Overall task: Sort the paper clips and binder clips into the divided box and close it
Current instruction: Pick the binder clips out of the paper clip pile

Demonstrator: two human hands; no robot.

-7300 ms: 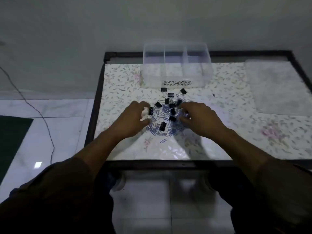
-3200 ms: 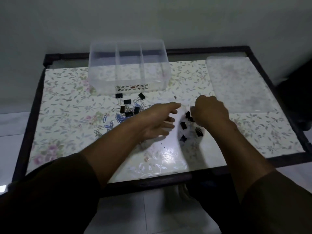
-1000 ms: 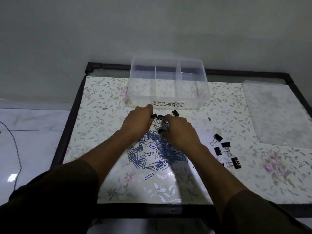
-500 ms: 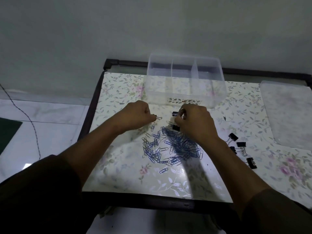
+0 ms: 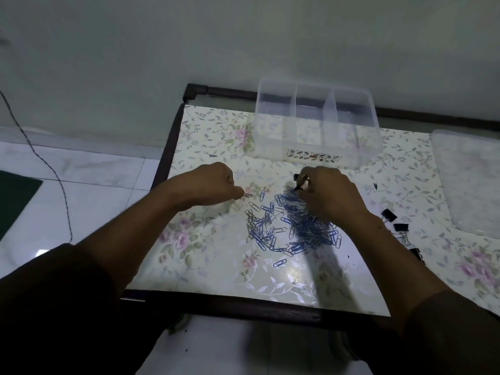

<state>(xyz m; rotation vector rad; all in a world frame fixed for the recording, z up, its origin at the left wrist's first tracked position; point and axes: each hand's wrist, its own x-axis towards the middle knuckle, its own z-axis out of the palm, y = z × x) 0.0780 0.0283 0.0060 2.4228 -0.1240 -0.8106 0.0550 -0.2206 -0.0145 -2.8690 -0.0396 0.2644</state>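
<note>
A pile of blue paper clips (image 5: 286, 226) lies spread on the floral table top (image 5: 216, 255). My left hand (image 5: 213, 185) is closed at the pile's left edge, pinching a paper clip (image 5: 246, 195). At the pile's far side my right hand (image 5: 327, 196) is closed on black binder clips (image 5: 297, 182). Several black binder clips (image 5: 397, 226) lie apart to the right. The clear divided box (image 5: 313, 125), with three compartments that look empty, stands open at the back of the table.
The clear lid (image 5: 470, 180) lies flat at the table's right side. A dark frame (image 5: 238, 304) edges the table. To the left are a white tiled floor, a thin cable (image 5: 54, 180) and a dark mat (image 5: 13, 201).
Both hands have drawn apart from the middle of the pile since a second ago. The left hand has moved left with a paper clip. The view has shifted.
</note>
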